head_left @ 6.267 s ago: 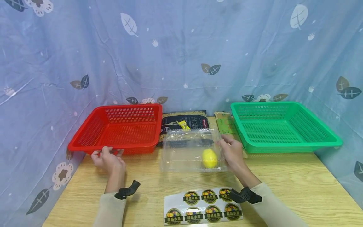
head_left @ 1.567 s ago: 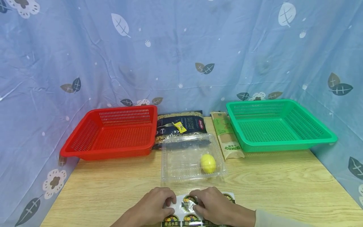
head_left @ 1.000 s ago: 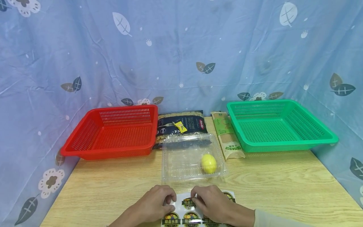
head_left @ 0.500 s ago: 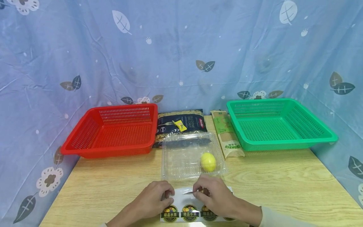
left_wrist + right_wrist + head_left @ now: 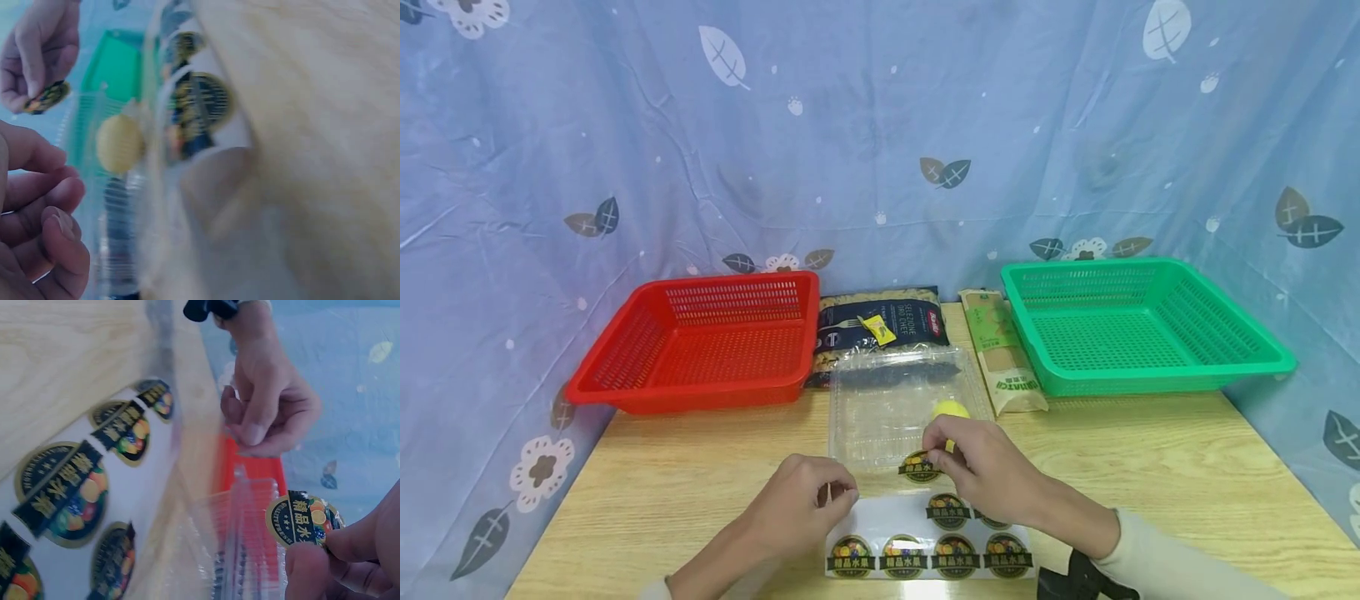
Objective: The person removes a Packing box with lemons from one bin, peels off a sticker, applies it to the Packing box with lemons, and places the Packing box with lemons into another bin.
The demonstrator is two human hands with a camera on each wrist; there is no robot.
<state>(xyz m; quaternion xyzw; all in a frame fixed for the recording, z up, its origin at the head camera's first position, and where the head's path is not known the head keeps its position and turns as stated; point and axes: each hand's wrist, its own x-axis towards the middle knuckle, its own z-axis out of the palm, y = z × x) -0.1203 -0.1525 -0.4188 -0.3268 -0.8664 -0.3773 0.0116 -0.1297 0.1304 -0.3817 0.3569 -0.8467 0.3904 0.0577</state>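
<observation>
My right hand (image 5: 934, 454) pinches a round fruit sticker (image 5: 921, 467) between thumb and fingers, held above the near edge of a clear plastic clamshell box (image 5: 880, 408). A yellow lemon (image 5: 951, 409) lies inside the box, partly hidden by that hand. The right wrist view shows the peeled sticker (image 5: 303, 519) at my fingertips. The sticker sheet (image 5: 925, 550) lies flat on the table in front of me with several stickers on it. My left hand (image 5: 838, 493) is by the sheet's upper-left corner, fingers curled, with nothing visible in them.
A red basket (image 5: 692, 392) stands at the back left and a green basket (image 5: 1150, 383) at the back right. Between them lie a dark pasta bag (image 5: 887, 321) and a green-and-tan noodle pack (image 5: 1003, 358). Blue cloth walls surround the wooden table (image 5: 1150, 483).
My right hand has peeled a sticker off the sheet and carried it up toward the clear box. My left hand has drawn back to the sheet's corner.
</observation>
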